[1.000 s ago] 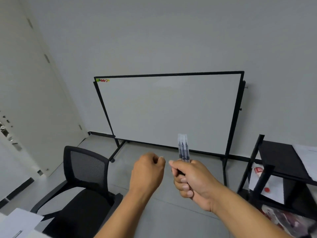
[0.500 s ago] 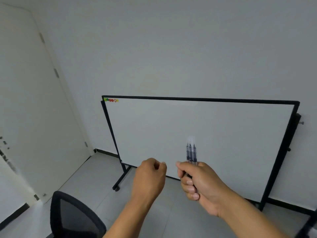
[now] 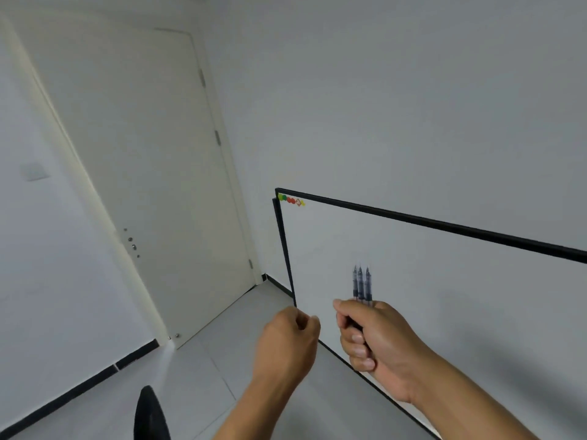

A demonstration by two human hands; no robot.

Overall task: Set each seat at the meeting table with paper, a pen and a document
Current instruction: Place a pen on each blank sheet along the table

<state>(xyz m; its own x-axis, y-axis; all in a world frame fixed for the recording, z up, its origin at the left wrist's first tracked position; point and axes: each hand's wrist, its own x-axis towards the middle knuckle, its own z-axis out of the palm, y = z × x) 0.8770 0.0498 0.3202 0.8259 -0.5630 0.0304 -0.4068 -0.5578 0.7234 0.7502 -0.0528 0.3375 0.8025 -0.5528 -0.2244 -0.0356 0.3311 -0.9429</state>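
My right hand [image 3: 378,341] is closed around three dark pens [image 3: 361,284], held upright with their tips sticking up above my fist. My left hand [image 3: 287,344] is a loose fist just to the left of it, a short gap apart, with nothing visible in it. Both hands are raised in front of me, with a whiteboard behind them. The meeting table, the paper and the documents are out of view.
A black-framed whiteboard [image 3: 444,265] stands on the right with coloured magnets [image 3: 290,200] in its top left corner. A white door [image 3: 152,173] is on the left. The top of a black chair back [image 3: 149,417] shows at the bottom edge, over grey floor [image 3: 197,369].
The view has swung up and to the left: the black shelf, the papers and most of the chair have left view and the door has come in. My hands keep the same pose.
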